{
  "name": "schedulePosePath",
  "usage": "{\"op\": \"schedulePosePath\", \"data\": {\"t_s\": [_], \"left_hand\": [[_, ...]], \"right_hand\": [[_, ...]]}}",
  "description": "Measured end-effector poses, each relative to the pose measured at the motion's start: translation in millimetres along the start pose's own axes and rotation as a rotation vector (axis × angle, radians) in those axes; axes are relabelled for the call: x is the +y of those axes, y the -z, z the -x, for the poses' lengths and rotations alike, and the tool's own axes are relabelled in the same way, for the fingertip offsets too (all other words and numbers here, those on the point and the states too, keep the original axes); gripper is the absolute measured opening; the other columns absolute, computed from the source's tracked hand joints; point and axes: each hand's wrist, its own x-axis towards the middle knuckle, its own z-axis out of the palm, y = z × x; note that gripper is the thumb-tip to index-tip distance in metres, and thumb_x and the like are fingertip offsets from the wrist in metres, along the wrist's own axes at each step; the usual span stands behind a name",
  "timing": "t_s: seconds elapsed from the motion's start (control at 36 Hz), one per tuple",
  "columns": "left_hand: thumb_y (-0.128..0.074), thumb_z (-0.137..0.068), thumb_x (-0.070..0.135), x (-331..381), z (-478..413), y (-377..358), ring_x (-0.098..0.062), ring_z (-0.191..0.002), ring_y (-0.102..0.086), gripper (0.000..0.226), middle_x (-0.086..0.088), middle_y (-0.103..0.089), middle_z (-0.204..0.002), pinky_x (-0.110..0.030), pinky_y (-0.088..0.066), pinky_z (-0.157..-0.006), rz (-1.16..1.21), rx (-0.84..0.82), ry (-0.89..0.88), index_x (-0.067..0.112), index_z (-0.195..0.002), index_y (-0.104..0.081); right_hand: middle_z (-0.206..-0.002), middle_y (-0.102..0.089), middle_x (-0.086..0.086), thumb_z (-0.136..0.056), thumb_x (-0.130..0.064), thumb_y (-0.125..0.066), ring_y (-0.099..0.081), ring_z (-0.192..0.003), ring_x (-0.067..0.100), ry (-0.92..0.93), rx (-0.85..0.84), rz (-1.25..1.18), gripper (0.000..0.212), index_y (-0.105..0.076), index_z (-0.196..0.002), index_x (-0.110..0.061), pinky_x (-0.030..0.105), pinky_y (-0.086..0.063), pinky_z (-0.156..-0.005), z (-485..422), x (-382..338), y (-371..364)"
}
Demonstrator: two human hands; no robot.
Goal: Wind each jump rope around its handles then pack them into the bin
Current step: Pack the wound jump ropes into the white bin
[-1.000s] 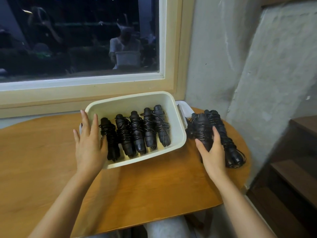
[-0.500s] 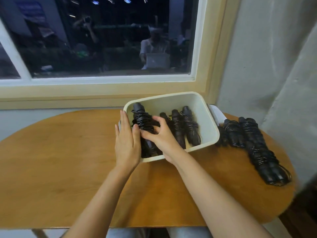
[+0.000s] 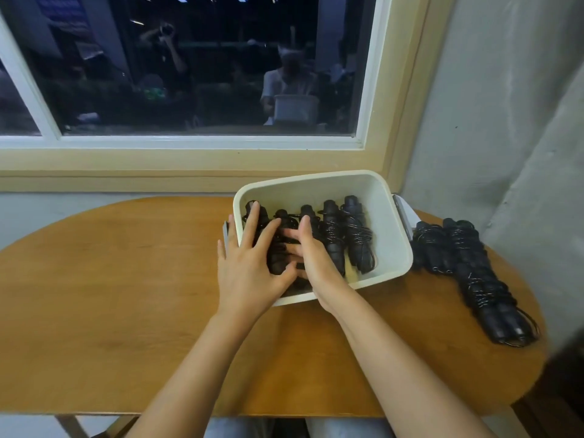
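A white bin (image 3: 392,222) stands on the wooden table (image 3: 126,279) near the window. Several black wound jump ropes lie side by side in it; the two at the right (image 3: 347,235) are in plain sight. My left hand (image 3: 249,270) lies flat, fingers spread, over the bin's left rim and the leftmost ropes. My right hand (image 3: 313,260) reaches into the bin beside it, fingers curled on a wound jump rope (image 3: 278,248) that both hands mostly hide. More wound ropes (image 3: 474,273) lie on the table right of the bin.
A flat pale object (image 3: 403,210) leans behind the bin's right side. The window frame (image 3: 189,165) and a grey wall (image 3: 505,153) close off the back and right. The table's rounded edge runs close to the loose ropes.
My right hand left the pile at the right, carried a wound rope over to the bin's left part and lowered it in. My left hand slid from the rim onto the ropes.
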Motion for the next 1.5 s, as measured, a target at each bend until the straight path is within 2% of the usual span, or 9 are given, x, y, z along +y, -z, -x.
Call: {"op": "schedulePosePath", "data": {"t_s": [0.08, 0.19, 0.39, 0.53, 0.86, 1.0, 1.17, 1.31, 1.5], "left_hand": [[-0.058, -0.075, 0.055, 0, -1, 0, -0.038, -0.150, -0.006, 0.071, 0.012, -0.013, -0.164, -0.057, -0.052, -0.091, 0.025, 0.002, 0.048, 0.038, -0.142, -0.043], [-0.063, -0.078, 0.051, 0, -5, 1, -0.036, -0.150, -0.004, 0.069, 0.012, -0.013, -0.164, -0.058, -0.052, -0.090, 0.017, -0.005, 0.084, 0.037, -0.142, -0.042], [-0.072, -0.078, 0.043, -2, -11, 4, -0.037, -0.150, -0.007, 0.071, 0.011, -0.016, -0.163, -0.061, -0.039, -0.107, 0.045, -0.010, 0.118, 0.037, -0.142, -0.043], [-0.073, -0.078, 0.040, -7, -17, 5, -0.037, -0.150, -0.010, 0.071, 0.010, -0.019, -0.163, -0.063, -0.036, -0.108, 0.028, 0.000, 0.127, 0.036, -0.142, -0.044], [-0.071, -0.079, 0.039, -22, -41, 6, -0.033, -0.150, -0.011, 0.068, 0.017, -0.018, -0.162, -0.061, -0.043, -0.102, 0.005, -0.037, 0.186, 0.042, -0.141, -0.043], [-0.072, -0.079, 0.038, -29, -45, 7, -0.031, -0.151, -0.010, 0.068, 0.018, -0.018, -0.161, -0.060, -0.046, -0.099, 0.008, -0.035, 0.183, 0.042, -0.141, -0.043], [-0.071, -0.080, 0.038, -34, -48, 9, -0.031, -0.151, -0.007, 0.070, 0.023, -0.014, -0.161, -0.057, -0.050, -0.090, 0.026, -0.068, 0.155, 0.045, -0.142, -0.040], [-0.072, -0.079, 0.037, -35, -44, 11, -0.031, -0.151, -0.005, 0.071, 0.023, -0.012, -0.161, -0.058, -0.051, -0.091, 0.027, -0.076, 0.113, 0.045, -0.142, -0.040], [-0.072, -0.080, 0.037, -36, -42, 11, -0.032, -0.151, -0.004, 0.072, 0.021, -0.011, -0.162, -0.060, -0.048, -0.097, 0.042, -0.076, 0.081, 0.042, -0.144, -0.040]], "right_hand": [[-0.134, -0.061, -0.001, -0.091, -0.069, -0.022, -0.054, -0.125, 0.014, 0.070, -0.013, 0.124, 0.072, -0.055, -0.138, -0.026, 0.035, -0.045, -0.107, 6, -4, 5], [-0.108, -0.063, -0.021, -0.104, -0.040, -0.038, -0.058, -0.103, -0.007, 0.328, 0.132, 0.318, 0.039, -0.066, -0.124, -0.020, 0.006, -0.041, -0.084, 18, -3, 26], [-0.110, -0.064, -0.007, -0.100, -0.008, -0.053, -0.058, -0.105, 0.004, 0.732, 0.742, 0.469, 0.021, -0.070, -0.111, -0.008, 0.012, -0.047, -0.090, 26, 24, 111], [-0.121, -0.060, 0.006, -0.099, -0.009, -0.055, -0.051, -0.117, 0.023, 0.438, 0.904, 0.616, 0.023, -0.065, -0.119, -0.007, 0.030, -0.046, -0.096, 10, 47, 172], [-0.150, -0.038, 0.013, -0.096, -0.061, -0.046, -0.036, -0.135, 0.030, -0.155, 0.514, 1.312, 0.074, -0.019, -0.156, -0.028, 0.039, -0.037, -0.105, -62, 69, 202], [-0.145, -0.045, 0.015, -0.091, -0.061, -0.056, -0.039, -0.132, 0.033, -0.280, 0.484, 1.406, 0.077, -0.027, -0.152, -0.025, 0.040, -0.040, -0.103, -72, 70, 197], [-0.132, -0.058, 0.009, -0.092, -0.052, -0.060, -0.047, -0.125, 0.034, -0.191, 0.616, 1.020, 0.063, -0.041, -0.146, -0.025, 0.043, -0.049, -0.085, -63, 72, 199], [-0.140, -0.054, 0.008, -0.092, -0.038, -0.067, -0.051, -0.127, 0.027, -0.012, 0.700, 0.357, 0.062, -0.044, -0.146, -0.021, 0.041, -0.047, -0.099, -47, 64, 198], [-0.119, -0.056, -0.015, -0.095, -0.029, -0.064, -0.053, -0.089, -0.017, 0.204, 0.663, -0.062, 0.055, -0.044, -0.146, -0.020, 0.002, -0.041, -0.066, -18, 19, 173]]}}
